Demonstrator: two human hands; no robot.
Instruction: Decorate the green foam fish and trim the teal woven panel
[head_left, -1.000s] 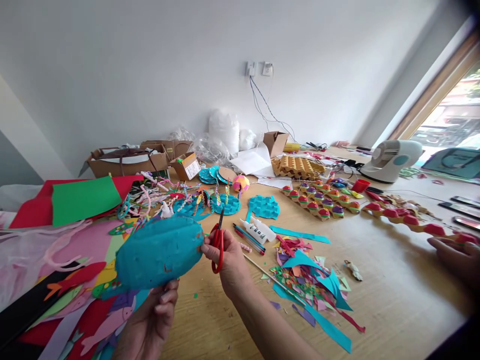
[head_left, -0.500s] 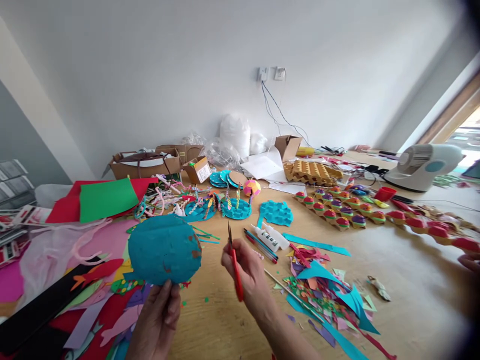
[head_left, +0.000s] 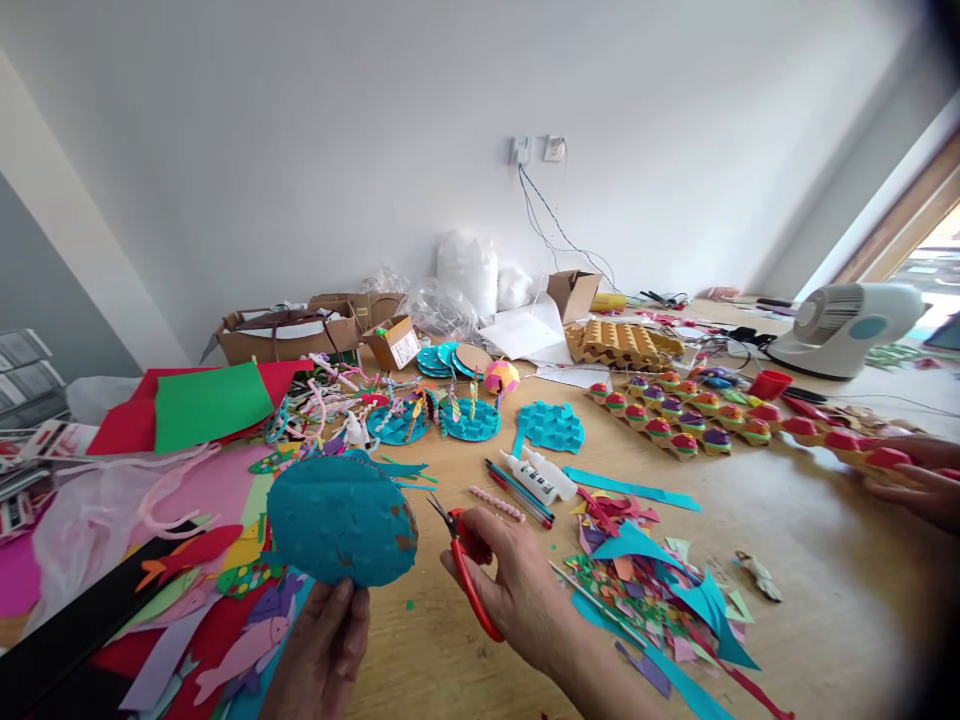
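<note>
Blue cardboard oval held up in left hand, red-handled scissors in right hand.
Left grip: thumb and fingers pinching oval's lower edge, oval raised over wooden surface. Right grip: wrapped round scissors handles; blade tips just beside oval's right edge, apart. Right of oval, beyond scissors: white glue bottles, pens alongside. Farther right of oval: heap of paper scraps. Left of oval, nearer: pink paper fish. Behind oval, to left: green sheet on red sheet. Far right of oval: red-topped egg-carton strip, another person's hand at one end.
</note>
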